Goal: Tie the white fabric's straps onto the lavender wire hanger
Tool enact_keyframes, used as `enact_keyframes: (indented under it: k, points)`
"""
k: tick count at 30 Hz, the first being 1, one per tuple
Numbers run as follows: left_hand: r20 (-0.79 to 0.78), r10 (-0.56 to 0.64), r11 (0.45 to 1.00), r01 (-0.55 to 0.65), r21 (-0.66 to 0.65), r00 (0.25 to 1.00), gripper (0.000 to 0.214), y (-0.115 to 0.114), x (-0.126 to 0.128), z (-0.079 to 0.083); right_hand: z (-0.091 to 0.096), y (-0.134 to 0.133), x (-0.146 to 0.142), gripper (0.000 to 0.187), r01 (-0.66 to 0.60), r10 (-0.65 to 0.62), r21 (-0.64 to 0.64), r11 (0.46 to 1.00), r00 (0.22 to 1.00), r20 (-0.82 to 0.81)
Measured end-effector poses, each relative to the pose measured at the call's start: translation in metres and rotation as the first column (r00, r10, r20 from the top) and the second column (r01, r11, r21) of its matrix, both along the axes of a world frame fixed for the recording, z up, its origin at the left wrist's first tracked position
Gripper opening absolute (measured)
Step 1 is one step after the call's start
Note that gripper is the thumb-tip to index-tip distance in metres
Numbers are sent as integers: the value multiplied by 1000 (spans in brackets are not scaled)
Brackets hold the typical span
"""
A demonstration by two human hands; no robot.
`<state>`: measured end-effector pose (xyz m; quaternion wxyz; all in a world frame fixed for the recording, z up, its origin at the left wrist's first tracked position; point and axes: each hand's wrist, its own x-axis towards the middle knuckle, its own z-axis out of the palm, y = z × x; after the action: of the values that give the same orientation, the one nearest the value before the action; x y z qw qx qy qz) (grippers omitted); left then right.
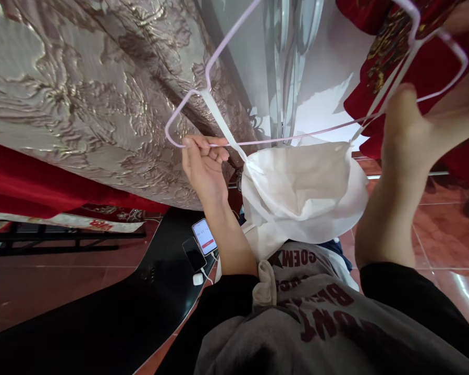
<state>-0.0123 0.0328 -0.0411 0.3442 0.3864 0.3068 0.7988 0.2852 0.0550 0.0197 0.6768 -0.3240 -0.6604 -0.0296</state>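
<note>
My left hand (209,164) is closed around the lower bar of a pale pink clothes hanger (297,136), near its left end. A white garment (305,192) with thin straps hangs from the hanger. Its left strap (219,119) loops over a notch in the hanger, just beside my left fingers. At the hanger's right end is my right hand (416,122), blurred, its thumb near the right strap (389,86). The fingers reach toward the upper right corner, where blur and the frame edge hide their grip. The garment's lower part falls against my grey shirt.
Shiny embossed fabric (113,99) hangs at the left, above red cloth (42,179). More red cloth with gold trim (379,57) hangs at the right. Two phones (205,237) and a white charger (197,279) lie on a black glossy surface (101,307). Red tiles (445,224) cover the floor.
</note>
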Motion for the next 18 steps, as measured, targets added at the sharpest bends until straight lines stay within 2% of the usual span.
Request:
enact_keyframes:
  k: [2,3,4,6,8,10,13,16,18]
  points:
    - [-40,16,1000,-16,-12,999,48,-1,0,-1,-13,-1,-13,26,-37,29,122,992,998,62]
    - [-51,22,1000,-22,-9,998,47,-1,0,-1,-20,-2,-20,23,-52,38,102,993,991,128]
    - [-59,27,1000,-27,-4,998,46,-2,0,-2,-28,-4,-26,22,-67,68,-9,998,977,203]
    - [-86,41,999,-41,-2,995,45,-3,-1,-3,-41,-8,-35,22,-30,114,-247,969,936,333]
    - [-158,51,997,-59,-42,986,45,-6,-4,-6,-51,-11,-40,25,29,126,-363,931,910,395]
    - [-256,19,993,-48,-110,966,50,-9,-7,-8,-57,-13,-43,29,35,124,-384,923,917,380]
    - [-346,-120,975,44,-220,931,55,-18,-11,-6,-62,-15,-45,30,28,113,-370,929,928,354]
    - [-396,-237,953,133,-273,887,49,-32,-8,5,-66,-16,-45,29,80,48,-351,933,938,342]
    - [-431,-257,956,161,-247,865,42,-42,-4,14,-68,-16,-44,29,89,25,-332,939,945,325]
